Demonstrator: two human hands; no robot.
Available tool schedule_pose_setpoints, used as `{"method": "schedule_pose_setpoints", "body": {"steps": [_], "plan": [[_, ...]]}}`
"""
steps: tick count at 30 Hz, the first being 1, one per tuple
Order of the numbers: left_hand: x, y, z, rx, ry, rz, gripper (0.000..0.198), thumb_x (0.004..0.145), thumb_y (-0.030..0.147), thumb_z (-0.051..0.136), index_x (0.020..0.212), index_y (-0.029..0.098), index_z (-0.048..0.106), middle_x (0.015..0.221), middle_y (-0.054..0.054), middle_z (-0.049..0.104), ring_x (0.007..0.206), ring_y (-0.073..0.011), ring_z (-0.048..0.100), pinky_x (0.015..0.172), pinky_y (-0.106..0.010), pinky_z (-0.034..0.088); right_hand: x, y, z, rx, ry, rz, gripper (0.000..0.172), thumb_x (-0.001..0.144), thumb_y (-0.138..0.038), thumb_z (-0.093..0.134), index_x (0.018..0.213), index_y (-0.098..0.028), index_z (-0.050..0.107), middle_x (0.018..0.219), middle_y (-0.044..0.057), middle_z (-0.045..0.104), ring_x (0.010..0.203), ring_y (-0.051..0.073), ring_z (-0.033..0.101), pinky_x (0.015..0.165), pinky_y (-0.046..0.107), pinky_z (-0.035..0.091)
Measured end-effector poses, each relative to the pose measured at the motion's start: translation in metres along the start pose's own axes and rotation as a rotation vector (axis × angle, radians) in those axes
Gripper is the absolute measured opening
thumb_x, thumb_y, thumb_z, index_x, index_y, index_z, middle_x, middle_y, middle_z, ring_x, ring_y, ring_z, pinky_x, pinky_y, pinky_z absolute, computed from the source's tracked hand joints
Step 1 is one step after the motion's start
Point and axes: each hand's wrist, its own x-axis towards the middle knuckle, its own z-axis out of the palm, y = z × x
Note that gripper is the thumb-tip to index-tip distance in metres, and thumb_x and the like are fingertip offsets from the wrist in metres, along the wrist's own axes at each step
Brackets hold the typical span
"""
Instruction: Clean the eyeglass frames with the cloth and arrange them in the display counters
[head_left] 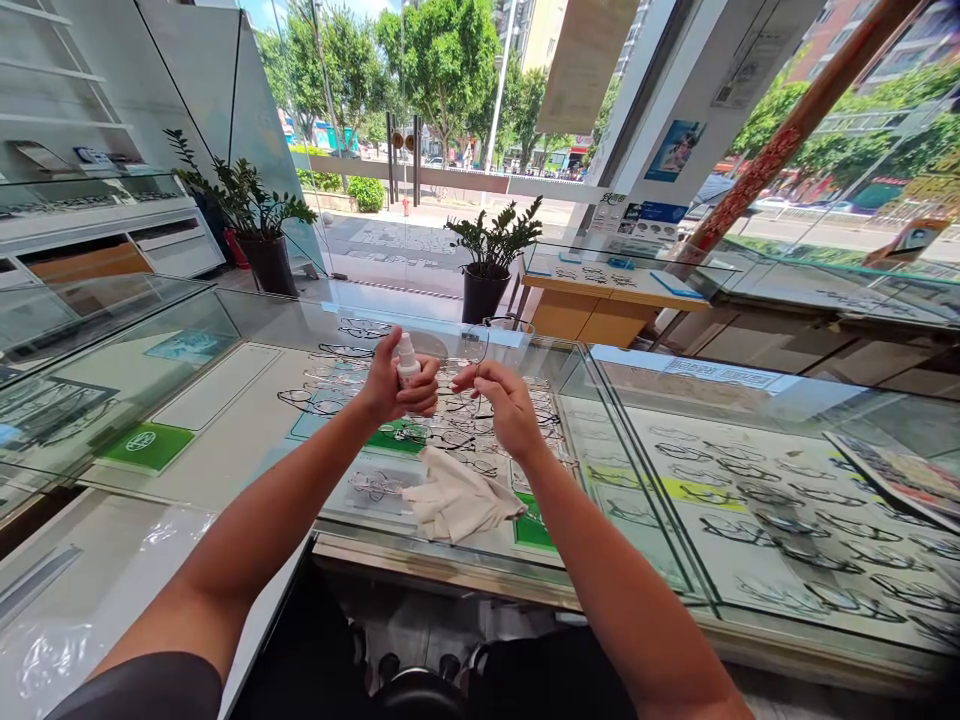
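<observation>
Over the glass tabletop [442, 553], our left fingers [421, 397] grip a small white spray bottle [407, 360] while our right fingers [469, 375] pinch a thin eyeglass frame [482, 345] above the displayed frames [465, 432], a crumpled white cloth [457, 497] lying near the front edge.

Cloth [459, 497] on the display counter [442, 548], eyeglass frames [315, 400] beneath, potted plant [491, 245] behind.

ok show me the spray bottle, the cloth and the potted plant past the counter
white spray bottle [407, 362]: head view, on its body above the left hand
cream cloth [457, 497]: head view, on its middle
potted plant [493, 240]: head view, on its leaves
</observation>
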Motion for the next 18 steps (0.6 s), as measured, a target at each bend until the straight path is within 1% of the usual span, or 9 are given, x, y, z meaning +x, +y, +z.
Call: {"method": "schedule_pose_setpoints", "body": {"steps": [3,5,8,10,12,14,18], "plan": [[-0.001,0.001,0.003,0.003,-0.003,0.014,0.087,0.084,0.109,0.032,0.053,0.028,0.038,0.039,0.003,0.023,0.035,-0.0129,0.023,0.041,-0.032,0.026,0.000,0.001,0.000,-0.007,0.009,0.011,0.023,0.097,-0.035,0.057,0.094,-0.023,0.076,0.098,0.004,0.078,0.094,0.022,0.075,0.082,0.037,0.052],[-0.001,0.001,0.004,0.014,0.054,0.055,0.085,0.085,0.106,0.035,0.052,0.027,0.039,0.043,0.001,0.027,0.039,-0.0140,0.028,0.042,-0.032,0.029,0.001,0.001,-0.001,-0.017,0.012,0.017,0.023,0.097,-0.036,0.057,0.094,-0.023,0.076,0.097,0.004,0.078,0.094,0.022,0.075,0.082,0.037,0.053],[0.001,0.000,0.006,0.042,0.157,0.112,0.076,0.084,0.097,0.047,0.057,0.025,0.048,0.049,0.001,0.034,0.046,-0.0153,0.036,0.046,-0.032,0.035,0.001,0.001,-0.002,-0.015,0.011,0.027,0.023,0.096,-0.037,0.057,0.094,-0.023,0.076,0.096,0.004,0.079,0.094,0.022,0.076,0.081,0.037,0.052],[0.002,-0.002,0.007,0.103,0.202,0.149,0.073,0.081,0.093,0.055,0.057,0.025,0.051,0.049,0.002,0.035,0.046,-0.0140,0.034,0.046,-0.030,0.031,0.001,-0.001,-0.002,-0.002,-0.013,0.043,0.023,0.096,-0.036,0.057,0.093,-0.023,0.076,0.096,0.004,0.080,0.094,0.022,0.077,0.081,0.036,0.051],[0.005,-0.006,0.006,0.203,0.256,0.193,0.075,0.080,0.094,0.058,0.053,0.024,0.049,0.045,0.003,0.032,0.042,-0.0113,0.028,0.044,-0.028,0.022,0.001,-0.002,-0.002,0.010,-0.067,0.067,0.023,0.096,-0.036,0.057,0.094,-0.023,0.076,0.096,0.004,0.080,0.094,0.022,0.077,0.081,0.036,0.051],[0.007,-0.012,0.006,0.299,0.316,0.222,0.079,0.081,0.096,0.058,0.050,0.024,0.049,0.042,0.003,0.031,0.039,-0.0097,0.025,0.043,-0.028,0.017,0.000,-0.003,0.000,0.037,-0.130,0.092,0.023,0.096,-0.035,0.057,0.095,-0.023,0.077,0.095,0.005,0.081,0.094,0.022,0.077,0.082,0.037,0.052],[0.010,-0.020,0.007,0.365,0.361,0.222,0.082,0.082,0.098,0.058,0.049,0.023,0.050,0.042,-0.001,0.042,0.037,-0.0092,0.030,0.043,-0.028,0.018,-0.002,-0.003,0.006,0.122,-0.218,0.129,0.021,0.094,-0.035,0.060,0.093,-0.023,0.077,0.091,0.004,0.080,0.091,0.022,0.076,0.082,0.037,0.052]]}}
